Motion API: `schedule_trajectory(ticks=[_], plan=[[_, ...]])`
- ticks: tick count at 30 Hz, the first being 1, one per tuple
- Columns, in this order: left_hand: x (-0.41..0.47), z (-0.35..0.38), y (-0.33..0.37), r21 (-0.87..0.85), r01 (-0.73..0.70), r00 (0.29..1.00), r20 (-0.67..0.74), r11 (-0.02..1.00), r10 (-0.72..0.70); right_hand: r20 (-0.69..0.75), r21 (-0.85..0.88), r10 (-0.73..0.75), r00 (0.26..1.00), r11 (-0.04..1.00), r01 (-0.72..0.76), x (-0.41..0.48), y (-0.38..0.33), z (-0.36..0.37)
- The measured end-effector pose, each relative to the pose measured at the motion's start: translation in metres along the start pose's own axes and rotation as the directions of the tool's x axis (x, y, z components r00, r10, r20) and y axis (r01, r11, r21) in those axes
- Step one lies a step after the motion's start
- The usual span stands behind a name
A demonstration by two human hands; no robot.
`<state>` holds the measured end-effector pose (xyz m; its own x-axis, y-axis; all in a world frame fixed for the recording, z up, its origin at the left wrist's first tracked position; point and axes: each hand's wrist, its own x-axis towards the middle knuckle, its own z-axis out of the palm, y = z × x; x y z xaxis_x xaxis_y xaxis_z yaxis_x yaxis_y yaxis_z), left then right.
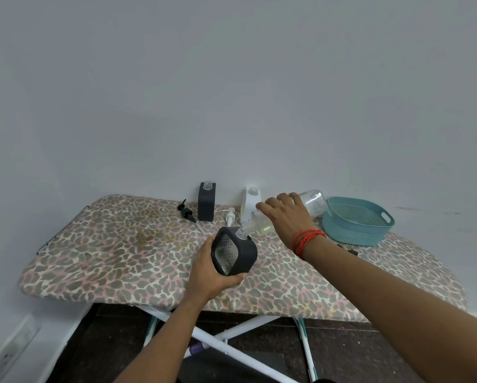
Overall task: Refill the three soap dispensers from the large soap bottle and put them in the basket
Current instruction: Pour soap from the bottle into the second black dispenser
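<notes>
On the leopard-print ironing board [115, 244], our left hand [212, 275] grips the black dispenser [236, 254], tilted; our right hand [287, 217] grips the large soap bottle [312, 201], tipped mouth-down into its neck (basket [353, 233] waits just right).

Forearms [397, 299] bare. Orange-red thread band [308, 238], several strands wound, loose end trailing, at wrist of right hand [285, 214].

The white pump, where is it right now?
In the head view the white pump lies on the ironing board near the back, between the standing black dispenser and the white dispenser.
</notes>
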<state>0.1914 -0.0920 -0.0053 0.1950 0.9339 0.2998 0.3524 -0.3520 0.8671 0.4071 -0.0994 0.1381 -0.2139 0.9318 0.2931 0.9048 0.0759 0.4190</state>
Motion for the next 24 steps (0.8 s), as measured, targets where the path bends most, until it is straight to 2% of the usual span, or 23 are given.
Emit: schedule_trajectory(ticks=[24], plan=[[-0.0010,-0.0006,0.0014,0.001,0.030,1.000,0.001,1.000,-0.030,0.011,-0.013,-0.001,1.000,1.000,0.001,0.0002,-0.0018,-0.0022]])
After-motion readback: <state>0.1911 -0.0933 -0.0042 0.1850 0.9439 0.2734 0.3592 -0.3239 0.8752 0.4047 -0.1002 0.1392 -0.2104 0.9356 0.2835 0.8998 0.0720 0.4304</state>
